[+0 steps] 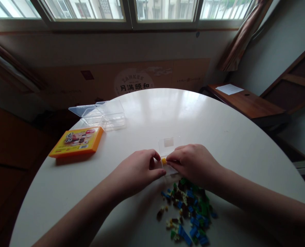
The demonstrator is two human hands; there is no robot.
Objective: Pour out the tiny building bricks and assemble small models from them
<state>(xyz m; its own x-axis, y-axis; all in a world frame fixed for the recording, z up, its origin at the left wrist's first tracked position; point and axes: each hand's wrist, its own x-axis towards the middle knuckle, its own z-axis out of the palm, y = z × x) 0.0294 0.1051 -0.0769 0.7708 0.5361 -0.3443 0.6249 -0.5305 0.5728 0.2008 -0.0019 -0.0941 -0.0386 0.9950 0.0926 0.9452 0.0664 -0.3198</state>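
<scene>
My left hand [138, 171] and my right hand [192, 163] meet over a round white table [206, 116]. Between their fingertips sits a tiny yellow brick [164, 161], pinched by my right hand's thumb and forefinger; my left hand's curled fingers touch it from the other side. Just behind and under the hands lies a small clear plastic box [168, 144], partly hidden. A loose pile of small blue, green, brown and white bricks [188, 212] lies in front of my right wrist.
An orange flat box [77, 140] lies at the table's left edge. Behind it stand clear plastic containers with an open lid [103, 115]. A wooden side table with a paper sheet [229, 89] stands to the right. A window runs along the far wall.
</scene>
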